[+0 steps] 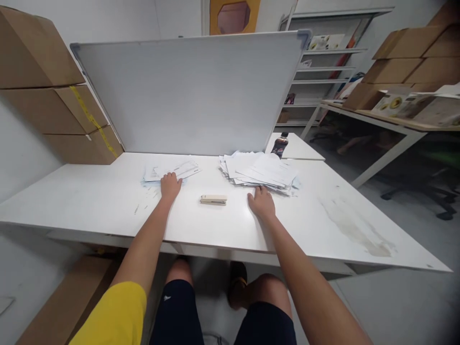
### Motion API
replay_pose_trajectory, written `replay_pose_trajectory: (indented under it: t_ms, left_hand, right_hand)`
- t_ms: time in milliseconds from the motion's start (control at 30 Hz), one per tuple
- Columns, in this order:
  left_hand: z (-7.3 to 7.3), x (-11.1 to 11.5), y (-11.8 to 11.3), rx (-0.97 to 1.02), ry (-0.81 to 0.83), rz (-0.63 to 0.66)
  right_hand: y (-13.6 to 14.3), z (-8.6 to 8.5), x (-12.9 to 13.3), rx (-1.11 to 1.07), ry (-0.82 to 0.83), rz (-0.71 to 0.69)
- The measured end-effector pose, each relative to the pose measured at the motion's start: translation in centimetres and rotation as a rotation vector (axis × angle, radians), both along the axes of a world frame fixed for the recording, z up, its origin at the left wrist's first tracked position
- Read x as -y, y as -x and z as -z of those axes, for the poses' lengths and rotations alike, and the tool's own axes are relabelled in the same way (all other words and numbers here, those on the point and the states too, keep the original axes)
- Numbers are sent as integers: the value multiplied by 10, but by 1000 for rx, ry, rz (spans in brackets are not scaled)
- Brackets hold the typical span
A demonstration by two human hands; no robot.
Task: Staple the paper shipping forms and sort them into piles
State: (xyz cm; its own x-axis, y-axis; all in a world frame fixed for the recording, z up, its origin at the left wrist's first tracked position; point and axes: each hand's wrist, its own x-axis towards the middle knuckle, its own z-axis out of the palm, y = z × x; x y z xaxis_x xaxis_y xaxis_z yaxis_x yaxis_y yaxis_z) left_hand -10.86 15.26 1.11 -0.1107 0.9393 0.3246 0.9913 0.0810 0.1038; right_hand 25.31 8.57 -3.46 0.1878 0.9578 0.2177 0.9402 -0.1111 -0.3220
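My left hand lies over the near edge of a small stack of papers, thumb apart from the fingers. To its right, a beige stapler rests flat on the white table between my two hands. My right hand is on the tabletop with its fingertips at the near edge of a larger, messy paper pile. Its thumb is spread to the left, and the fingertips are partly hidden by the pile's edge.
A whiteboard stands upright along the back of the table. Cardboard boxes are stacked at the left. A dark soda bottle stands behind the large pile. Shelves and another table with boxes are at right.
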Motion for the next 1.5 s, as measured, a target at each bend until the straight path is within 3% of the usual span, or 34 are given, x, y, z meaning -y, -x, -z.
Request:
replay_pose_trajectory:
  t_ms: [67, 233, 567, 733, 933, 1067, 1133, 1333, 1500]
  left_hand:
    - [-2, 5, -1, 6, -30, 27]
    - [3, 8, 3, 53, 25, -88]
    - [9, 39, 0, -16, 38, 278]
    - [13, 35, 2, 75, 33, 30]
    - [12, 33, 5, 51, -86, 104]
    - [6, 14, 15, 157, -78, -188]
    - [2, 0, 20, 169, -32, -263]
    - [-4, -23, 27, 164, -38, -315]
    - [-5, -23, 30, 181, -95, -229]
  right_hand:
    - [0, -1, 1, -7, -1, -5]
    - [1, -6, 3, -27, -17, -3]
    - [3, -5, 3, -24, -20, -10]
    - [3, -6, 3, -17, -10, -6]
    - [3, -7, 4, -24, -23, -12]
    - [3, -8, 4, -26, -25, -4]
    - [3, -10, 4, -32, -25, 2]
    - [4, -15, 3, -58, -17, 7]
    - [5, -16, 1, -70, -24, 18]
